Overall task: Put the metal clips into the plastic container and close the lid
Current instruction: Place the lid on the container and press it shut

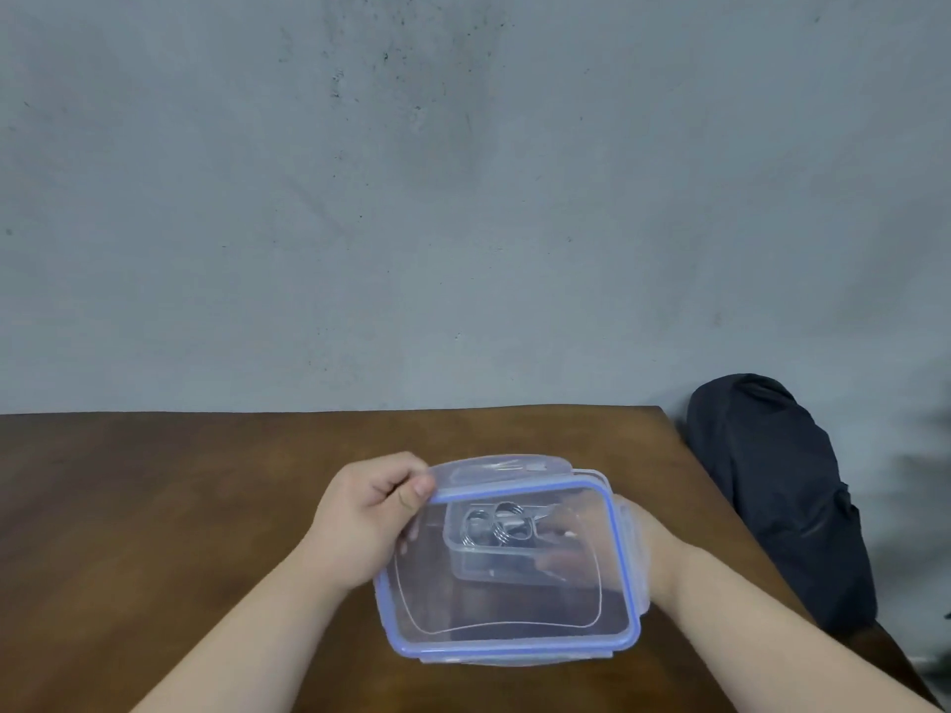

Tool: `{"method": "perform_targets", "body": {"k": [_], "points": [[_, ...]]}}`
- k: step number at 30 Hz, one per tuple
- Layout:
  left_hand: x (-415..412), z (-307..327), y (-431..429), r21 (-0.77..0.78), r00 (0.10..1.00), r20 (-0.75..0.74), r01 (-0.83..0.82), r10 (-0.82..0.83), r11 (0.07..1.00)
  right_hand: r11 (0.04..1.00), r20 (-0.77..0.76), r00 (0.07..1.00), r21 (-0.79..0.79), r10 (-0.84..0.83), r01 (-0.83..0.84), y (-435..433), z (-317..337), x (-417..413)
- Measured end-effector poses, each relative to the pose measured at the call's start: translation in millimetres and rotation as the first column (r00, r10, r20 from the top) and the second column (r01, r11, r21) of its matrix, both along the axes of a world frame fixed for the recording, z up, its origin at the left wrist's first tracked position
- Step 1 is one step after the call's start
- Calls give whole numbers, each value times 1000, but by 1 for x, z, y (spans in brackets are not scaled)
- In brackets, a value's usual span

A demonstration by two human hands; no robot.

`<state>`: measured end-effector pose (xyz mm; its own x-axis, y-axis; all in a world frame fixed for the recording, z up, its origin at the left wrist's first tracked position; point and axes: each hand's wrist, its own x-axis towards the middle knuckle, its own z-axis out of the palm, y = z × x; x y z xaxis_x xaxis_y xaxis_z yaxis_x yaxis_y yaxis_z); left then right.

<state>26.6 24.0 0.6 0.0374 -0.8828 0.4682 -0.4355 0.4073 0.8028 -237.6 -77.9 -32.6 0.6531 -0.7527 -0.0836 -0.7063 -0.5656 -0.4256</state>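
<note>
A clear plastic lid [504, 609] with a blue rim is held tilted above the table, its far-left corner pinched by my left hand [365, 517]. Seen through the lid, the small clear plastic container [494, 568] stands on the table with several round metal clips [494, 524] inside it. My right hand [638, 537] reaches under the lid from the right; its fingers show blurred through the plastic against the container's right side. Whether they grip the container or only touch it is unclear.
The brown wooden table [180, 532] ends at a right edge close to my right forearm. A dark bag or cloth bundle [772, 496] sits just beyond that edge. A grey wall stands behind the table.
</note>
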Motion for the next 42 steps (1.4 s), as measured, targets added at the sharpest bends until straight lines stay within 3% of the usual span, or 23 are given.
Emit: {"method": "perform_targets", "body": {"k": [2, 4, 6, 7, 10, 11, 13, 20, 28, 38, 42], "points": [[-4, 10, -13, 106, 1000, -3, 15, -15, 994, 970, 301, 931, 184, -206, 155, -2, 14, -12], [-7, 16, -29, 177, 999, 48, 16, -25, 984, 886, 570, 698, 411, -433, 214, -7, 22, -19], [-10, 20, -48, 232, 992, 125, -5, -25, 973, 851, 691, 529, 510, -493, 126, -4, 31, -19], [-13, 21, -59, 259, 988, 151, -16, -24, 966, 871, 719, 517, 475, -465, 124, -2, 33, -17], [-21, 21, -84, 318, 989, 150, -54, 6, 947, 927, 676, 643, 184, -360, 326, -9, 26, -11], [-21, 19, -90, 330, 993, 113, -63, 27, 942, 913, 658, 647, 168, -385, 373, -15, 21, -11], [-20, 10, -97, 344, 997, 28, -79, 74, 936, 875, 642, 612, 217, -462, 432, -28, 14, -13], [-10, -43, -109, 487, 958, 99, -282, 269, 827, 810, 467, 669, 233, -579, 538, -64, -10, -3], [-19, -53, -125, 505, 913, 136, -397, 384, 767, 769, 326, 709, 101, -625, 631, -78, -25, 5], [-20, -51, -128, 520, 894, 220, -445, 389, 729, 714, 397, 598, 302, -697, 632, -75, -33, -1], [-18, -54, -120, 535, 898, 220, -437, 380, 723, 735, 410, 611, 337, -677, 589, -73, -35, -4]]}}
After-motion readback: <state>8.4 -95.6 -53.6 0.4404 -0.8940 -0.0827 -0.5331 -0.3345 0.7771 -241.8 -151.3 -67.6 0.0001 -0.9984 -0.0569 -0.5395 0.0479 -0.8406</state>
